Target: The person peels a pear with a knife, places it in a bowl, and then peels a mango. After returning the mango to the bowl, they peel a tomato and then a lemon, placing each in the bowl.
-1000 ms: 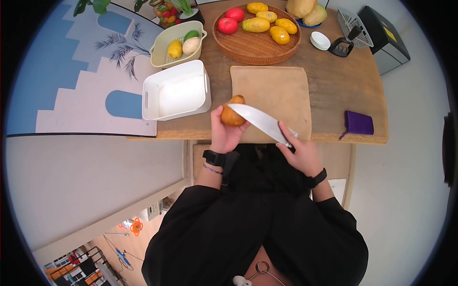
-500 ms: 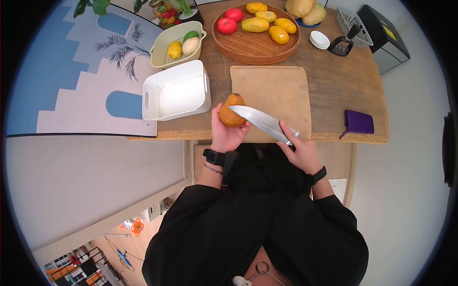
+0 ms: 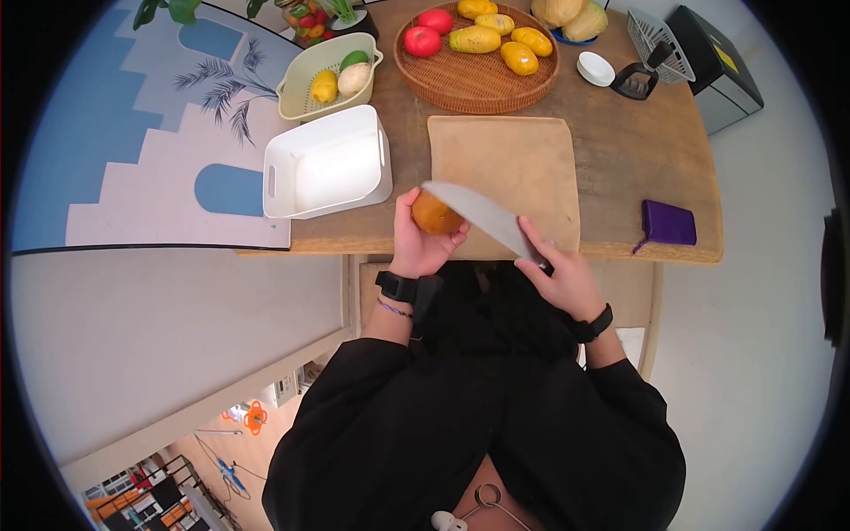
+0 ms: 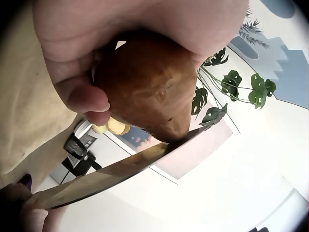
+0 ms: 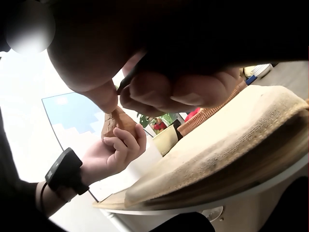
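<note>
The left hand (image 3: 421,243) grips a brown, pear-shaped fruit or vegetable (image 3: 436,213) above the near left edge of the cutting board (image 3: 509,159). In the right hand (image 3: 567,281) is a large knife, its handle mostly hidden by the fingers. The broad blade (image 3: 482,217) points up and left, its tip over the brown piece. The left wrist view has the blade (image 4: 116,174) against or very near the narrow end of the brown piece (image 4: 149,87); exact contact cannot be told.
A white bin (image 3: 328,168) stands left of the board, with a green colander (image 3: 305,84) behind it. Beyond the board lies a wicker tray (image 3: 469,84) of yellow and red produce. A purple pouch (image 3: 668,223) lies at the right, a black-handled tool (image 3: 635,81) farther back.
The brown piece has tilted in the left hand, its narrow end no longer showing in the head view. The knife tip has moved up across it, and the right hand has shifted slightly.
</note>
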Tool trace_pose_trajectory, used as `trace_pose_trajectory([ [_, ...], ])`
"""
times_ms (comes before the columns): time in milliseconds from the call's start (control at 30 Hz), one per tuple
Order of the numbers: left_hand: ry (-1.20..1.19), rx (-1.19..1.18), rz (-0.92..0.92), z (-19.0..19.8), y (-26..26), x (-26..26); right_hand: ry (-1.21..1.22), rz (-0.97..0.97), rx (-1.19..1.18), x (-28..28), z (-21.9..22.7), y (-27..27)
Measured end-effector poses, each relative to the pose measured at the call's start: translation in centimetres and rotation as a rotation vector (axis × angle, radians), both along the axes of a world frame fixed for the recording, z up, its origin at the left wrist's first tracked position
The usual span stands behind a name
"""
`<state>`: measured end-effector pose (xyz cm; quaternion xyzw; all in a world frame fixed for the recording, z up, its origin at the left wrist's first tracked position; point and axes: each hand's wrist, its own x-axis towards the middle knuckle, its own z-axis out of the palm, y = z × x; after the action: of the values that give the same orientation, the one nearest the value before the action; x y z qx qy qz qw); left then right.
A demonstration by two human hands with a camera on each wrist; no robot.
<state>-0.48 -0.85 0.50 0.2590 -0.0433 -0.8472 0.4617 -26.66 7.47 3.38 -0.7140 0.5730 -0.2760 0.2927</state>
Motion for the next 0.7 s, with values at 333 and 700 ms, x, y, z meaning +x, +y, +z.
trace_pose_trajectory([
  [333,-0.062,-0.055,0.053,0.2,0.0,-0.5,-0.145,0.103,0.059,-0.2,1.8,-0.2],
  [700,-0.028,-0.209,-0.114,0.3,0.4,-0.1,-0.089,-0.076,0.008,0.2,1.9,0.0],
])
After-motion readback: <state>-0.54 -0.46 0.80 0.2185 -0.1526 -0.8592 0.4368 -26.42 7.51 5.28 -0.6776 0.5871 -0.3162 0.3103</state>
